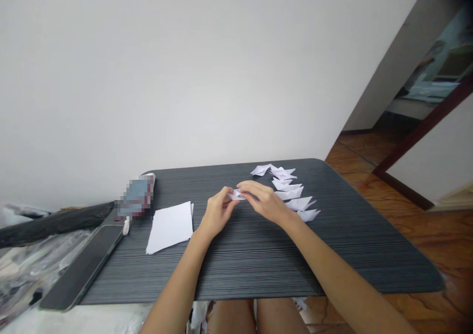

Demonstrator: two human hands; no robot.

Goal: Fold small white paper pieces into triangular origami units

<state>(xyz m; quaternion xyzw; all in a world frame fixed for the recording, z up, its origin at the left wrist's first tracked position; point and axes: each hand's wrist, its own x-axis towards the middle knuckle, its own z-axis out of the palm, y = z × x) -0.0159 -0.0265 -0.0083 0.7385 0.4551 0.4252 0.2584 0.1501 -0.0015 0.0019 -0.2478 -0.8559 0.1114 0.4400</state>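
Between my two hands, above the middle of the dark table (236, 270), is a small folded white paper (236, 195). My left hand (218, 210) pinches its left end with thumb and fingers. Closed on the right end are the fingertips of my right hand (264, 200). Several folded white paper boats (290, 193) lie in a curved row just beyond and to the right of my right hand; my forearm passes close to the nearest one. To the left of my left hand rests a stack of white paper sheets (170, 225).
A phone-like dark slab (83, 267) lies along the left edge, beside a small white object (126, 225). A blurred-out packet (135, 196) sits at the back left. Behind the table rises a white wall (221, 78). Plastic-wrapped items (48, 265) are piled at left.
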